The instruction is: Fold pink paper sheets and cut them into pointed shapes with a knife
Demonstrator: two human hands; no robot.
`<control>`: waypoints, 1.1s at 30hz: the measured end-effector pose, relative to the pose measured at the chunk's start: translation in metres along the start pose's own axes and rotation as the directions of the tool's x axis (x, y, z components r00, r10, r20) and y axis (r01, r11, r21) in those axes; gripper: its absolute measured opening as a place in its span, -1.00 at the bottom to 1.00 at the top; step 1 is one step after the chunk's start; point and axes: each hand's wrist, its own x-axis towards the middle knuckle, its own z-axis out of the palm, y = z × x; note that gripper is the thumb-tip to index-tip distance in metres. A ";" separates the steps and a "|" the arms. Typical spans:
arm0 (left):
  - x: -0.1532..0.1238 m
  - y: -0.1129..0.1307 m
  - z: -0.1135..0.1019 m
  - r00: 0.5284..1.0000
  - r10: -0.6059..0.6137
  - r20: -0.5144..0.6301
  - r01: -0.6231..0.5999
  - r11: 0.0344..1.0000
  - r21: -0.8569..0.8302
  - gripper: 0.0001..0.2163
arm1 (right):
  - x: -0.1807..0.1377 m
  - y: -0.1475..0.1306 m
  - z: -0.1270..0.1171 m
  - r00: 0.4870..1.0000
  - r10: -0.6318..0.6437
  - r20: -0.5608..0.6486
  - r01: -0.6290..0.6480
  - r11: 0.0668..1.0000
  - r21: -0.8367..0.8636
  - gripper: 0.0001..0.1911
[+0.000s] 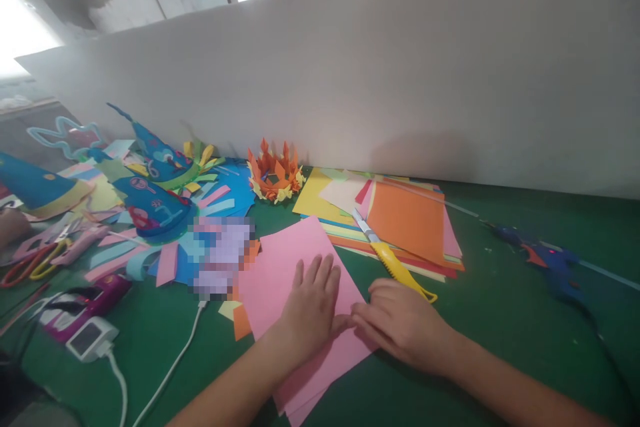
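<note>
While hands (pixel 313 300) (pixel 407 323) touch paper (pixel 300 247), white panelling (pixel 450 80) backs green tabletop (pixel 505 307).

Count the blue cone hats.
3: a left hat, cut off by the picture's edge; a back hat, left of the orange crown; and a front hat, nearer than the back one. More may be hidden in the clutter.

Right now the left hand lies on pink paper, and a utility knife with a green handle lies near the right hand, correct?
Not quite: the handle of the utility knife near the right hand is yellow, as the head view shows. The left hand does lie on pink paper.
</note>
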 end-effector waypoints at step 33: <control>0.007 -0.021 -0.014 0.980 -0.095 -0.173 -0.014 0.840 -0.543 -0.79 | -0.056 0.055 -0.050 0.843 0.308 0.442 -0.467 0.826 0.316 -0.48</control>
